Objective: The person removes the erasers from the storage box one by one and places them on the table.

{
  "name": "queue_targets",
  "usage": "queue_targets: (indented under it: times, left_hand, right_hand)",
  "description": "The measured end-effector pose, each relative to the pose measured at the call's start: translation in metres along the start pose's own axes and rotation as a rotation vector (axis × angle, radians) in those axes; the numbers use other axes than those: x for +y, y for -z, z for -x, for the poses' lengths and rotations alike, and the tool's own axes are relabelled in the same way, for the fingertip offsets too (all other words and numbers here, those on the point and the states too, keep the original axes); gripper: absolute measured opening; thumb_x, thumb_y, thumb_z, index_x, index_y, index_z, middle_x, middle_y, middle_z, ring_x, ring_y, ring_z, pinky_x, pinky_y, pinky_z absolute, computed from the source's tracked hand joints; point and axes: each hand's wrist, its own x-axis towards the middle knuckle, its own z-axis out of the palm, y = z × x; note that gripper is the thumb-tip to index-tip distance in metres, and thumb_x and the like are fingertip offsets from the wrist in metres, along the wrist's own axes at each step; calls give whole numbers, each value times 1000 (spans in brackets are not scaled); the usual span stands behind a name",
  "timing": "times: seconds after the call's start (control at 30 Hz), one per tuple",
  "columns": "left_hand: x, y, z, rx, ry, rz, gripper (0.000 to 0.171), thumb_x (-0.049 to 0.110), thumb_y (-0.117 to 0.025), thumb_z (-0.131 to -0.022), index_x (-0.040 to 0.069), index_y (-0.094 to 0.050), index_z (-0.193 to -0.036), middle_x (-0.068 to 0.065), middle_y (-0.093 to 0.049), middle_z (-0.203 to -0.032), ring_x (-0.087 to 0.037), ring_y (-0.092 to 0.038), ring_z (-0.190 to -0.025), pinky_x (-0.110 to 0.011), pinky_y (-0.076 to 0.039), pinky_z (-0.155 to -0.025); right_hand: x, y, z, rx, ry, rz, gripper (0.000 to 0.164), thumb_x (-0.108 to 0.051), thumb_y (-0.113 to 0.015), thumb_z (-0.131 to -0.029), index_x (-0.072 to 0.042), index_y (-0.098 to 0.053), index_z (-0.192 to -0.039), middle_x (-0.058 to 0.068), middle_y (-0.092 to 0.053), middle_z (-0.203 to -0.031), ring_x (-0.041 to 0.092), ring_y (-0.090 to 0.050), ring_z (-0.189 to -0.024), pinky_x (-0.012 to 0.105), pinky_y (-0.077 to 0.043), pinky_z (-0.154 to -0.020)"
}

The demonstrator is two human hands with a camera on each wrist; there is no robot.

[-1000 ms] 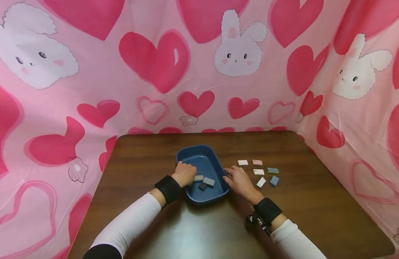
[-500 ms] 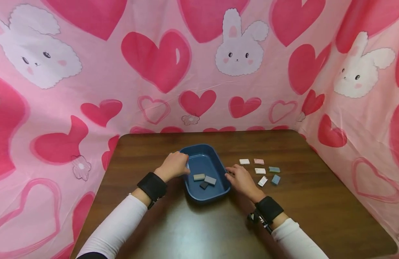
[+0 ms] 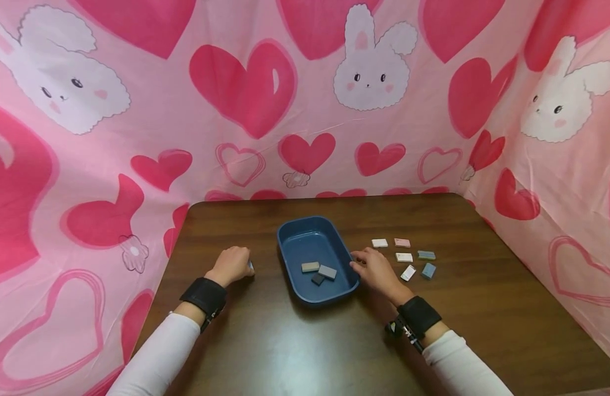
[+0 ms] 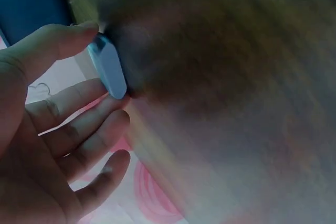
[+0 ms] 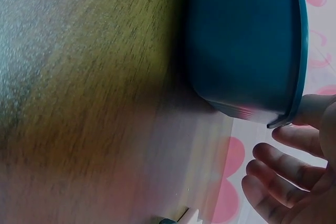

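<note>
My left hand [image 3: 231,265] is low over the table, left of the tray. It pinches a small pale-blue and white eraser [image 4: 109,67] between thumb and fingertips, the other fingers loosely bent. Whether the eraser touches the table is hard to tell. My right hand [image 3: 376,270] grips the right rim of a deep blue plastic tray [image 3: 291,272], thumb and forefinger at the edge. Inside the tray lie a beige eraser [image 3: 310,267], a grey eraser [image 3: 327,272] and a small black block [image 3: 318,280].
To the right of the tray, several small erasers lie on the brown table [image 3: 295,341], among them a pink one [image 3: 402,242], a blue one [image 3: 428,270] and a green-blue striped one [image 3: 426,255]. A pink heart-patterned cloth [image 3: 265,110] hangs behind and beside the table.
My left hand has come out of the tray, crossed its left rim and moved left down toward the table, carrying the eraser. The right hand has stayed at the tray's right rim.
</note>
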Motion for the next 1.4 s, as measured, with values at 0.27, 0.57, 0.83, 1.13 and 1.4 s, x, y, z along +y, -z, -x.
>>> queue_targets:
  times: [0.27, 0.57, 0.83, 1.13, 1.4]
  left_hand:
    - [1, -4, 4, 7, 29, -7, 30, 20, -84, -67, 6, -58, -68, -5, -56, -64, -24, -55, -62, -43, -47, -57]
    - [11, 17, -5, 35, 45, 7, 33, 34, -79, -79, 3, -69, -85, -11, -69, -77, -32, -64, -74, -46, -51, -63]
    - [69, 33, -32, 184, -28, 98, 29, 26, -72, -87, 3, -73, -103, -15, -72, -97, -33, -66, -92, -46, -53, -80]
    - [131, -2, -44, -69, -269, 135, 23, 16, -72, -87, 1, -72, -105, -13, -71, -97, -26, -65, -88, -42, -54, -80]
    - [138, -18, -52, -229, -304, 149, 11, 10, -70, -87, 4, -72, -96, -4, -65, -82, -16, -54, -71, -33, -48, -70]
  right_hand:
    - [2, -1, 2, 11, 0, -29, 28, -16, -69, -90, -3, -71, -114, 9, -64, -89, 22, -58, -81, 34, -48, -70]
    - [3, -3, 0, 11, -1, -28, 29, -18, -68, -90, -3, -70, -115, 10, -65, -93, 24, -60, -84, 38, -49, -73]
    - [4, -1, -1, 19, -3, -24, 28, -19, -68, -90, -4, -71, -114, 11, -66, -93, 25, -62, -86, 41, -49, -75]
    - [-1, -5, -2, 43, 19, 29, 28, -18, -68, -89, -3, -71, -113, 13, -66, -95, 28, -61, -89, 43, -51, -78]
    - [-1, -2, 3, 33, 0, 78, 29, -19, -67, -90, -4, -70, -115, 13, -67, -99, 29, -60, -92, 44, -49, -80]
